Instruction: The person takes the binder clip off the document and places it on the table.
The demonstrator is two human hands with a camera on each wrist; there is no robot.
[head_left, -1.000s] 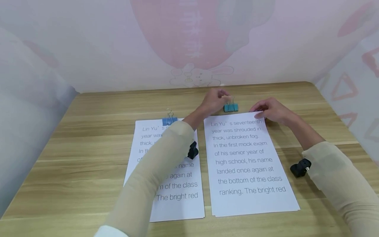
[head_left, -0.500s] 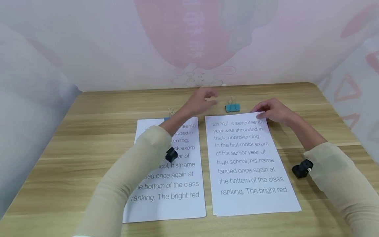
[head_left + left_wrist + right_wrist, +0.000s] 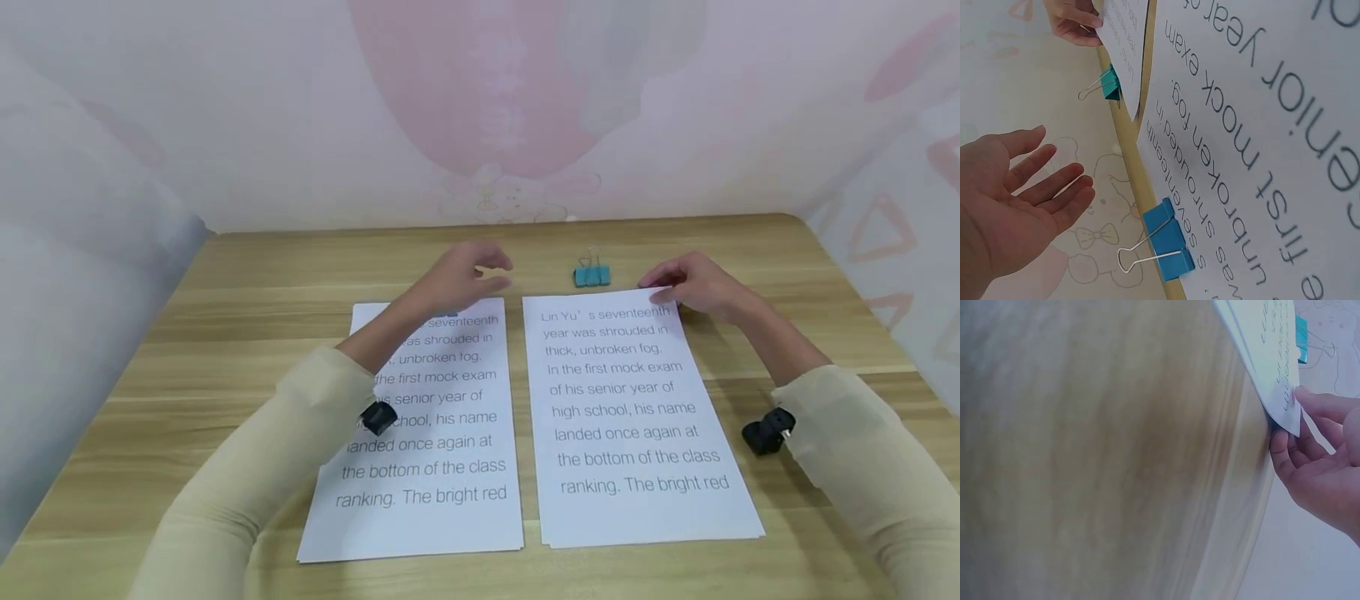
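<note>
At the far corner of the right stack (image 3: pixel 637 400), paper is pinched between right-hand fingers (image 3: pixel 1316 403), thumb on top. The left hand (image 3: pixel 457 275) is held empty, fingers spread, above the left stack (image 3: pixel 427 433) (clip (image 3: pixel 1169 240) already fastened). One teal clip (image 3: pixel 592 274) lies loose just beyond; sheets could be fanned if the pinch slackens.

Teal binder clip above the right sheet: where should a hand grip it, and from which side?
Pinch the teal binder clip by its wire handles from above: they stand up together over the body, which sits at the right sheet's top edge, with bare table behind.
</note>
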